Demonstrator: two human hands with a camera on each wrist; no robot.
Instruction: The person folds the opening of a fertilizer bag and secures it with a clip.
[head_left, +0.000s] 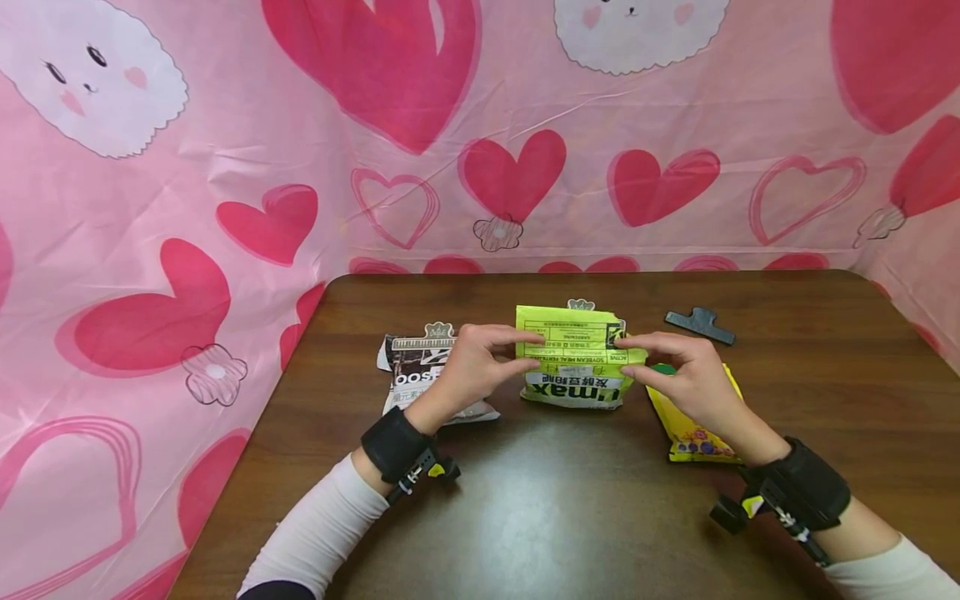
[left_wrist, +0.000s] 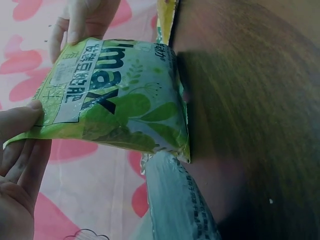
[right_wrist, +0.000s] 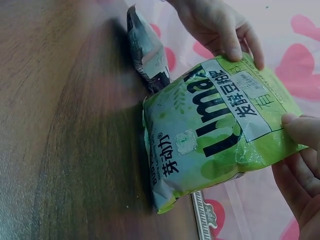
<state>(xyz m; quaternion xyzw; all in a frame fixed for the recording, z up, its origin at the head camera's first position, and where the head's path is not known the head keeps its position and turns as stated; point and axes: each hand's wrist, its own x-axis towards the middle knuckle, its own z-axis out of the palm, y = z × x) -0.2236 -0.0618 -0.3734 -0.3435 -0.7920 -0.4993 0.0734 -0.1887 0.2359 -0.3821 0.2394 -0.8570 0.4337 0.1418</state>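
Note:
Both hands hold a green fertilizer bag (head_left: 573, 367) marked "Umax", one at each side of its upper part, and it stands upright over the table. My left hand (head_left: 483, 362) pinches the left side between thumb and fingers. On the right side, my right hand (head_left: 686, 371) pinches it the same way. In the right wrist view the printed front of the bag (right_wrist: 200, 125) faces the camera, with the thumb on it and the other fingers behind. Part of a silver clip (head_left: 581, 305) shows behind the bag's top edge.
Left of the green bag lies a black-and-white bag (head_left: 408, 379) with a silver clip (head_left: 438, 333) at its top. A yellow bag (head_left: 697, 429) lies partly under the right hand. Farther back is a black clip (head_left: 701, 323) on the brown table (head_left: 510, 525).

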